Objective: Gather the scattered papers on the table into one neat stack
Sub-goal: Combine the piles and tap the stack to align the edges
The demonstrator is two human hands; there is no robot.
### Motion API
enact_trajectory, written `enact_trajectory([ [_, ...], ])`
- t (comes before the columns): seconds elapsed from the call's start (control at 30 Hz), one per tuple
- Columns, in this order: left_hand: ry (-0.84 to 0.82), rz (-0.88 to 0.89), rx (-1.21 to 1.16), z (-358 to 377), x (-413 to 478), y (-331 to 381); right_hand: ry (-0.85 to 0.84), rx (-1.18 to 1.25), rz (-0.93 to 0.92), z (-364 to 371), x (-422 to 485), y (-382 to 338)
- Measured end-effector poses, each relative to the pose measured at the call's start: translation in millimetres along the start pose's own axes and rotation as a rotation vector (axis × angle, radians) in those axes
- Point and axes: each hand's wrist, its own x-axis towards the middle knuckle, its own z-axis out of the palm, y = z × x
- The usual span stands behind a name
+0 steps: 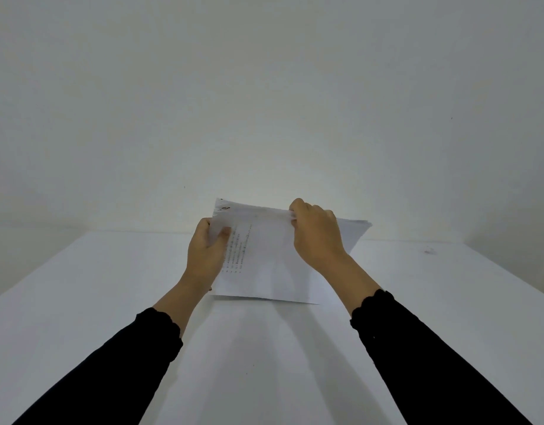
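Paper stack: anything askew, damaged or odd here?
Yes. The papers aren't squared: sheets fan out to the right past the right hand, and a far-left corner sticks out above the left hand. There is also a faint smudge on the table, far right.

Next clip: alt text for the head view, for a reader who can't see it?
Both hands hold a bundle of white papers over a white table: the left hand grips its left edge, the right hand pinches its far edge. The sheets are not yet squared, with corners fanning out at the far side. Black sleeves, plain wall.
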Motion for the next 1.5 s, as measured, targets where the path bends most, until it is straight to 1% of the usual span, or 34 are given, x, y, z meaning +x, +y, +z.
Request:
enact_trajectory([
  [0.07,0.06,0.036,0.07,-1,4,1,0.013,0.064,0.047,-9,3,3],
  [0.1,0.107,0.017,0.132,-2,8,0,0.027,0.106,0.081,-14,5,4],
  [0.17,0.217,-0.094,0.206,-3,14,2,0.044,0.218,0.153,-23,9,7],
  [0.23,0.31,-0.172,0.14,-2,15,8,0.033,0.311,0.214,-30,11,11],
  [0.3,0.366,-0.206,0.045,-1,15,12,0.042,0.396,0.285,-34,12,15],
  [0.33,0.359,-0.227,-0.015,-1,15,15,0.052,0.46,0.334,-36,12,17],
  [0.37,0.313,-0.253,-0.093,-1,17,15,0.06,0.54,0.387,-37,13,18],
  [0.43,0.115,-0.291,-0.28,-3,19,14,0.077,0.699,0.479,-38,13,19],
  [0.5,-0.078,-0.242,-0.385,-3,18,17,0.111,0.827,0.538,-37,11,17],
  [0.53,-0.112,-0.189,-0.385,-1,16,21,0.135,0.877,0.56,-35,9,15],
  [0.57,-0.106,-0.142,-0.376,1,15,26,0.164,0.909,0.575,-33,6,13],
  [0.67,-0.005,-0.064,-0.342,12,11,39,0.227,0.873,0.559,-25,-5,7],
  [0.77,0.042,-0.016,-0.241,19,7,40,0.188,0.737,0.546,-11,-16,5],
  [0.83,0.037,-0.027,-0.139,19,2,31,0.124,0.646,0.595,-3,-23,9],
  [0.87,0.032,-0.053,-0.108,20,0,26,0.101,0.637,0.611,0,-26,11],
  [0.93,0.017,-0.105,-0.1,19,-4,17,0.072,0.694,0.615,3,-30,14],
  [1.0,0.01,-0.099,-0.068,19,-5,14,0.058,0.735,0.605,3,-31,16],
  [1.07,0.013,-0.069,-0.045,19,-5,15,0.078,0.682,0.574,3,-29,17],
  [1.13,-0.001,-0.033,-0.036,20,-4,18,0.132,0.601,0.543,2,-26,17],
  [1.2,-0.009,-0.027,-0.043,20,-4,20,0.161,0.603,0.524,1,-26,16],
  [1.27,-0.019,-0.066,-0.054,20,-5,18,0.114,0.645,0.544,2,-30,17],
  [1.37,-0.047,-0.111,-0.013,20,-8,15,0.003,0.596,0.552,8,-37,20],
  [1.4,-0.047,-0.1,0.011,20,-7,15,0.006,0.577,0.547,10,-38,20],
  [1.5,-0.023,-0.065,0.03,19,-7,15,0.091,0.584,0.53,12,-36,20],
])
